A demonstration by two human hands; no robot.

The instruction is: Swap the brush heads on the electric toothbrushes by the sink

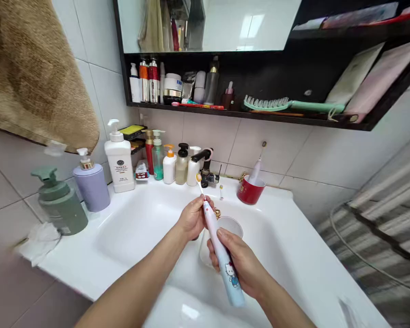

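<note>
Over the white sink [146, 218] I hold a white and blue electric toothbrush [222, 259] with a cartoon cat on its handle. My right hand [241, 264] is wrapped round the handle's lower half. My left hand [193, 217] pinches the upper neck of the brush, just below the small brush head [198, 178]. A white cup [229, 226] sits under my hands, partly hidden by them, and I cannot tell whether a hand holds it. The black faucet [204, 166] stands right behind the brush head.
A red cup [250, 191] with another toothbrush stands right of the faucet. Several pump bottles [119, 159] line the sink's back and left rim. A brown towel [34, 73] hangs at the left. A dark shelf [259, 114] with toiletries and a green hairbrush hangs above.
</note>
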